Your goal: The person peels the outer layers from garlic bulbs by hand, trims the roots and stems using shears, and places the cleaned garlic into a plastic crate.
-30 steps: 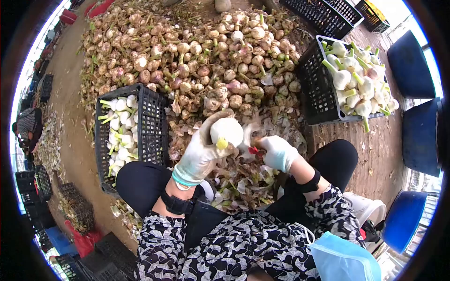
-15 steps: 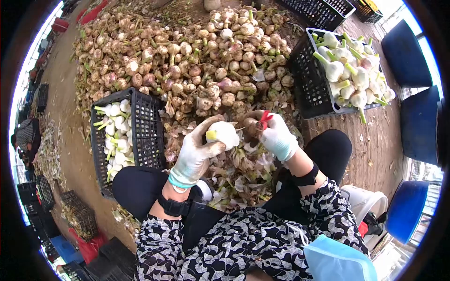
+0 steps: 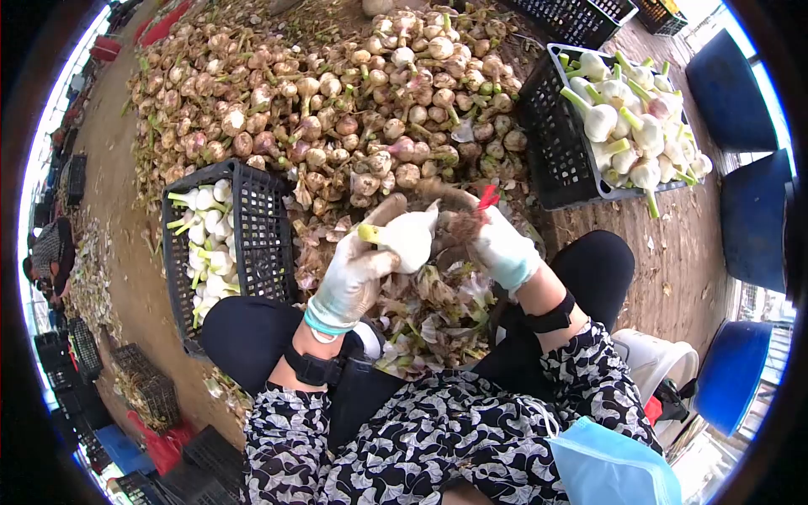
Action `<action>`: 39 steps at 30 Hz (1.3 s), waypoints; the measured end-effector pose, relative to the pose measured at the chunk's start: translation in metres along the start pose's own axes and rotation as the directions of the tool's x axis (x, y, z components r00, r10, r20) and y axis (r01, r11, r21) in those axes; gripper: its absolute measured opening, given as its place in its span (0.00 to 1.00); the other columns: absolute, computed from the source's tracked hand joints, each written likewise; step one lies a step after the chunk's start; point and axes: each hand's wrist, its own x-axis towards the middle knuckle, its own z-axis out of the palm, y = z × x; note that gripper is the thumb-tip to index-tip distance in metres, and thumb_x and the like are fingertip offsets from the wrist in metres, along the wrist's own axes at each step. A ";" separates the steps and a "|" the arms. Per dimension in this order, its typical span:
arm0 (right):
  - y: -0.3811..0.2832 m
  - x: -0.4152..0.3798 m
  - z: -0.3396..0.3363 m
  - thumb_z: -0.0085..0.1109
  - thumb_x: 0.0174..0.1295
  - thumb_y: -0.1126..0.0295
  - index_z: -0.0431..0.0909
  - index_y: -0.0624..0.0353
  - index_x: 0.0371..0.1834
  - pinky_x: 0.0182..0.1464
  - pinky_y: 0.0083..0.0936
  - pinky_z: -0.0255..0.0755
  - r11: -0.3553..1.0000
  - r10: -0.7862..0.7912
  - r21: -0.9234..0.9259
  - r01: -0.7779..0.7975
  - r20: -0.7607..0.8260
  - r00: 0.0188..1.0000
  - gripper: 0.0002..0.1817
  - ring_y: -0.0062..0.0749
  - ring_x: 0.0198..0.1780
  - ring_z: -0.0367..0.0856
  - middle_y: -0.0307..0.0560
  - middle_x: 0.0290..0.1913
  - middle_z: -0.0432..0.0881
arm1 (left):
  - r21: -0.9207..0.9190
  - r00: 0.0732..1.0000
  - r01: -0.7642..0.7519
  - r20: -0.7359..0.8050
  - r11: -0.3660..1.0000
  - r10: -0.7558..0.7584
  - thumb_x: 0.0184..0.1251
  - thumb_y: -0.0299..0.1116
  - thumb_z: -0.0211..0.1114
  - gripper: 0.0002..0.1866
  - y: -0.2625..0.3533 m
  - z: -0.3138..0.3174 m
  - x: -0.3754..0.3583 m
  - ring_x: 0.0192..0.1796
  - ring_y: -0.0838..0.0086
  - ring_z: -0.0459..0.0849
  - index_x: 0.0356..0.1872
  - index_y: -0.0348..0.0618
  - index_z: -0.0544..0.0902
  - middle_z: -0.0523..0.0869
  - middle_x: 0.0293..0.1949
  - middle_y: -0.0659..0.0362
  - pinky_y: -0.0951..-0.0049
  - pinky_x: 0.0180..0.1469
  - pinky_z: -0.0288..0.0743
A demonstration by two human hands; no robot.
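Observation:
Wrapped round a peeled white garlic bulb [image 3: 410,239], my left hand [image 3: 353,271] wears a white glove; the bulb's short yellow-green stem points left. Just right of the bulb is my right hand [image 3: 500,244], also gloved, with a red strip [image 3: 488,198] at its fingers. Those fingers are curled around brown, stringy matter, partly blurred, and what exactly they hold is unclear. Beyond both hands lies a large heap of unpeeled garlic [image 3: 345,126]. Loose skins [image 3: 438,316] cover the ground beneath the hands.
Black crates of white garlic stand at left [image 3: 265,227] and right [image 3: 547,126]. Blue barrels [image 3: 736,219] line the right side, near a white bucket [image 3: 652,362]. Another person [image 3: 50,252] is at the far left. My knees flank the skins.
The bulb has turned in my left hand, so its stem now points left and its pointed end shows at upper right. My right hand has shifted slightly, with its fingers blurred.

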 end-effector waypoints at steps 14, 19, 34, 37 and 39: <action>-0.033 0.010 0.043 0.53 0.64 0.74 0.76 0.61 0.44 0.42 0.21 0.72 0.998 -0.014 0.053 0.032 -0.312 0.950 0.07 0.22 0.40 0.77 0.41 0.39 0.81 | -0.428 0.880 -0.199 -0.473 0.882 -0.031 0.66 0.32 0.52 0.10 -0.001 -0.019 0.011 0.38 0.69 0.86 0.43 0.41 0.80 0.85 0.38 0.56 0.70 0.40 0.83; -0.010 0.017 0.036 0.59 0.58 0.66 0.75 0.62 0.48 0.43 0.27 0.73 0.500 0.184 -0.859 -0.109 -0.018 0.983 0.16 0.41 0.39 0.80 0.52 0.38 0.80 | -0.577 0.868 -0.080 -0.440 0.813 -0.228 0.68 0.37 0.55 0.12 0.011 -0.016 0.006 0.34 0.71 0.86 0.46 0.46 0.80 0.86 0.34 0.59 0.71 0.36 0.83; 0.030 0.162 0.000 0.53 0.50 0.73 0.72 0.62 0.50 0.50 0.40 0.71 0.104 0.020 -0.964 -0.243 -0.242 0.970 0.21 0.55 0.51 0.75 0.60 0.49 0.77 | 0.486 0.135 -0.522 -0.765 0.701 0.630 0.72 0.51 0.46 0.25 0.101 -0.066 -0.067 0.41 0.66 0.82 0.55 0.39 0.73 0.82 0.40 0.53 0.67 0.44 0.79; 0.047 0.211 -0.008 0.51 0.57 0.71 0.69 0.62 0.54 0.56 0.40 0.69 0.050 0.120 -0.989 -0.138 -0.131 0.984 0.20 0.55 0.55 0.72 0.60 0.55 0.72 | -0.078 0.471 -0.573 -0.846 0.816 0.250 0.72 0.51 0.45 0.26 0.105 -0.062 -0.078 0.42 0.61 0.82 0.54 0.37 0.73 0.82 0.41 0.51 0.63 0.43 0.79; 0.071 0.216 -0.007 0.53 0.57 0.71 0.67 0.61 0.57 0.59 0.38 0.67 -0.096 0.154 -0.992 -0.083 -0.097 0.983 0.23 0.53 0.59 0.69 0.57 0.60 0.68 | -0.215 0.542 -0.639 -0.807 0.738 0.234 0.71 0.50 0.47 0.26 0.100 -0.083 -0.082 0.43 0.58 0.81 0.52 0.35 0.74 0.81 0.43 0.49 0.60 0.42 0.80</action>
